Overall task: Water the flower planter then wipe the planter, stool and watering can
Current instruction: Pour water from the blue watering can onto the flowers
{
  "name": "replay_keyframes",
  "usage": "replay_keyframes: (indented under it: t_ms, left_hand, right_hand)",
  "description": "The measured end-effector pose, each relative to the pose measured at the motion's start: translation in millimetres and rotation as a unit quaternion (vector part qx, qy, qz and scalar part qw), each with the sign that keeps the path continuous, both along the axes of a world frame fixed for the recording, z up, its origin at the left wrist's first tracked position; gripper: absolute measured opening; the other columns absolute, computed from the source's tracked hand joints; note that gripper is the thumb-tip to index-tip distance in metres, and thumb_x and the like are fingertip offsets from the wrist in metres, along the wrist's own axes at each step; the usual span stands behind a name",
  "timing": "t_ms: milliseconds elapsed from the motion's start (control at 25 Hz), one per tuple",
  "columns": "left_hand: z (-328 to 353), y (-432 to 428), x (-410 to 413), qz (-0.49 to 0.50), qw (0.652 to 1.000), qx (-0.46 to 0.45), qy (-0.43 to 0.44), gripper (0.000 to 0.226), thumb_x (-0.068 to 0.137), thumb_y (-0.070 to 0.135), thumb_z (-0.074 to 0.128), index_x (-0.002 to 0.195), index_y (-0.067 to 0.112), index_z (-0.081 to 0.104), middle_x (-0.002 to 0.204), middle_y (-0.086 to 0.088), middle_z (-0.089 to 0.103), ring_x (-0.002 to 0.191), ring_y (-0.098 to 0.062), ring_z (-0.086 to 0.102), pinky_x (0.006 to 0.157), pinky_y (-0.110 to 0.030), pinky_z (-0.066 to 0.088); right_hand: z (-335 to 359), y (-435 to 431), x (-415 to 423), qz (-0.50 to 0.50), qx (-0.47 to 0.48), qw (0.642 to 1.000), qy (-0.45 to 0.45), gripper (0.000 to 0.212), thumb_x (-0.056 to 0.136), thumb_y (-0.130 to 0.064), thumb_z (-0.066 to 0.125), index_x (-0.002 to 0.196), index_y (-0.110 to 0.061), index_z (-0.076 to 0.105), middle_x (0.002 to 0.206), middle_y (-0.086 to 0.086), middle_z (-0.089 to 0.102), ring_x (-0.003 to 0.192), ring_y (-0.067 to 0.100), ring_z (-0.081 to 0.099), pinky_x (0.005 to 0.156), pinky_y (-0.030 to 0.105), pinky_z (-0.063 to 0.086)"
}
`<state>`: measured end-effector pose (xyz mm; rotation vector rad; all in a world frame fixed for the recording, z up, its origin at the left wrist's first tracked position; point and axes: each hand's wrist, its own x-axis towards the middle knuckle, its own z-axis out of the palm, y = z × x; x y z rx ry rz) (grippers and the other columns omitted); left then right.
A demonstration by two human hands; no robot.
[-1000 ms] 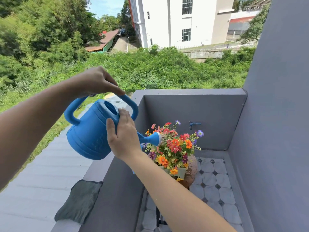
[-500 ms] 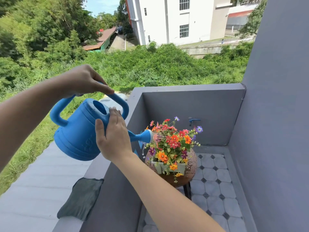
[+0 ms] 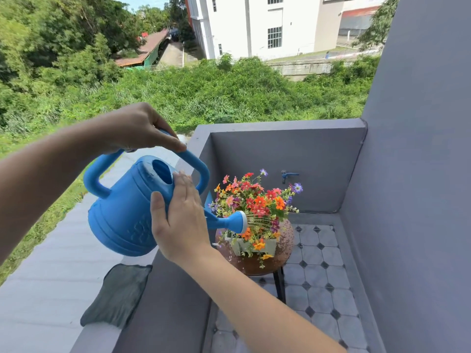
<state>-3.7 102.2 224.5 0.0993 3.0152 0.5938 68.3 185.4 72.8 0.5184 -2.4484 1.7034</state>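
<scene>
On the round brown stool sits a pale rectangular planter filled with red, orange and purple flowers. Left of the stool, a blue plastic watering can is tilted, its rose spraying water onto the flowers. Left hand is closed around the top handle; right hand lies flat against the can's side. Farther left, a grey cloth lies on the ledge.
</scene>
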Motion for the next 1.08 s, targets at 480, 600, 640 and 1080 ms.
replay_keyframes:
  t_ms: [480,600,640,1080]
  left_hand:
    - [21.8,-17.7,-12.1,0.015,1.0,0.001,0.019,0.039,0.048,0.052,0.076,0.074,0.022,0.078,0.04,-0.001,0.035,0.032,-0.012,0.025,0.037,-0.017,0.021]
    - [21.7,-20.7,-9.2,0.022,0.999,-0.032,0.007,0.034,0.05,0.055,0.075,0.07,0.028,0.079,0.043,-0.004,0.037,0.036,-0.015,0.026,0.044,-0.021,0.022]
    - [21.7,-20.5,-8.5,0.024,0.999,-0.037,0.001,0.031,0.052,0.054,0.075,0.069,0.029,0.079,0.041,-0.003,0.038,0.036,-0.015,0.027,0.043,-0.021,0.022]
    - [21.6,-5.1,-13.8,-0.019,1.0,-0.001,-0.009,0.045,0.042,0.062,0.082,0.07,0.026,0.078,0.037,0.003,0.034,0.031,-0.01,0.024,0.032,-0.019,0.019]
  right_hand:
    - [17.4,-23.0,-23.3,0.019,-0.019,1.0,-0.014,0.062,0.1,-0.036,0.034,0.151,-0.005,0.016,0.161,0.009,0.015,0.148,0.018,0.004,0.121,0.03,-0.001]
    - [14.7,-33.0,-18.3,0.028,-0.032,0.999,-0.027,0.063,0.1,-0.037,0.033,0.151,-0.007,0.013,0.161,0.007,0.012,0.148,0.015,0.001,0.121,0.028,-0.003]
    - [13.6,-35.5,-16.5,0.029,-0.036,0.998,-0.032,0.063,0.1,-0.038,0.032,0.152,-0.008,0.013,0.161,0.006,0.011,0.148,0.014,0.0,0.121,0.028,-0.003]
    - [9.7,-20.0,-20.3,-0.049,-0.024,0.998,0.011,0.069,0.096,-0.051,0.02,0.151,-0.009,0.017,0.161,0.005,0.014,0.147,0.013,0.001,0.117,0.021,-0.008]
